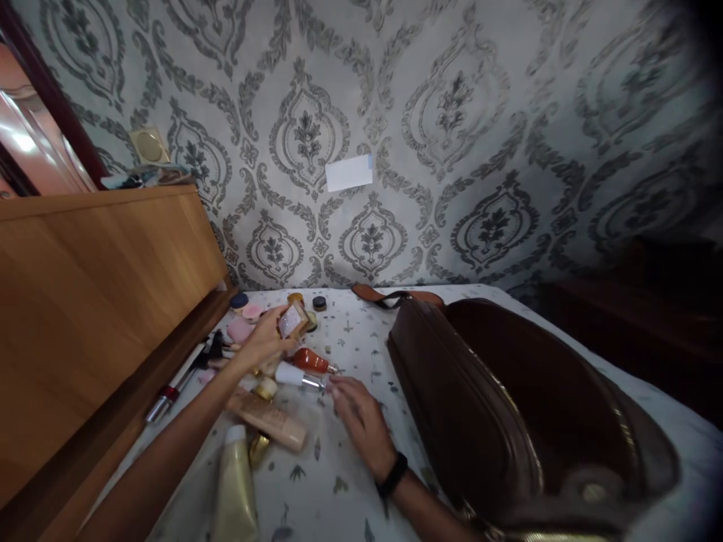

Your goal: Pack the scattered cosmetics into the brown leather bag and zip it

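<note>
My left hand (pixel 263 340) is closed around a small square case with gold edges and a pale pinkish face (pixel 292 319), held over the cosmetics at the left. My right hand (pixel 361 418), with a black wristband, is palm-down with fingers loosely stretched. Its fingertips are at the silver end of a white tube (pixel 289 374); whether they touch it I cannot tell. An amber-red bottle (pixel 310 360) lies just behind that tube. Closer to me lie a beige tube (pixel 271 421) and a pale yellow-green tube with a white cap (pixel 236 485).
A large dark brown bag (pixel 452 406) lies opened on the right, its brown strap (pixel 376 295) towards the wall. Wooden furniture (pixel 107 278) borders the left side. A dark-lidded jar (pixel 319 302) and a pink sponge-like item (pixel 239 330) rest on the leaf-patterned sheet (pixel 344 519).
</note>
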### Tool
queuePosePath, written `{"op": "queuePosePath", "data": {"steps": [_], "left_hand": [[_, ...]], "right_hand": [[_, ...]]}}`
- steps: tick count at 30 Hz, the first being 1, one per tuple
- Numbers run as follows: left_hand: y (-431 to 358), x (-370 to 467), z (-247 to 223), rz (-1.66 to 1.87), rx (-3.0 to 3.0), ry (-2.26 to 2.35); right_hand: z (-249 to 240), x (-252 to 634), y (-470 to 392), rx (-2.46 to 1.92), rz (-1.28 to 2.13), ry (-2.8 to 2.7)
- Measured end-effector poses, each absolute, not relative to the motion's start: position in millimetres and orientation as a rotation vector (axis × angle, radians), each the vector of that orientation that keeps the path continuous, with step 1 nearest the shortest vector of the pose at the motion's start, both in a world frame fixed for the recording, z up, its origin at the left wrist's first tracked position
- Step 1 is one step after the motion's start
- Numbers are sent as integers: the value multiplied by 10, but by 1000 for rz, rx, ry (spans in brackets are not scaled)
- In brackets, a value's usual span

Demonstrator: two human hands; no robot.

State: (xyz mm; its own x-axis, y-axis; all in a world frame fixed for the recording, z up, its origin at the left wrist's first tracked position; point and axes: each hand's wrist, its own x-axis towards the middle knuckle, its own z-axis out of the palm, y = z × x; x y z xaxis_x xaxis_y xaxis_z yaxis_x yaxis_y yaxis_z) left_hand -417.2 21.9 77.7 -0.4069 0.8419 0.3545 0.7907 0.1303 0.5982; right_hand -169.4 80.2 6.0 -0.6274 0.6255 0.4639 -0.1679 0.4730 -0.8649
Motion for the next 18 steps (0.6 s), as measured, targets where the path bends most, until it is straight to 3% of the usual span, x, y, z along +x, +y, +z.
{"op": "queuePosePath", "data": {"steps": [8,13,18], "left_hand": [[-299,-3007,601,993,1998,2463],[-329,-2775,525,1099,1960,2307],[-310,-2689,448,1428,1676,2059]], "right_hand": [[299,-1665,690,-431,2063,-1340],[247,-1482,673,-467,2093,-1269],[199,-1328,656,-447,2147,-1070]]}}
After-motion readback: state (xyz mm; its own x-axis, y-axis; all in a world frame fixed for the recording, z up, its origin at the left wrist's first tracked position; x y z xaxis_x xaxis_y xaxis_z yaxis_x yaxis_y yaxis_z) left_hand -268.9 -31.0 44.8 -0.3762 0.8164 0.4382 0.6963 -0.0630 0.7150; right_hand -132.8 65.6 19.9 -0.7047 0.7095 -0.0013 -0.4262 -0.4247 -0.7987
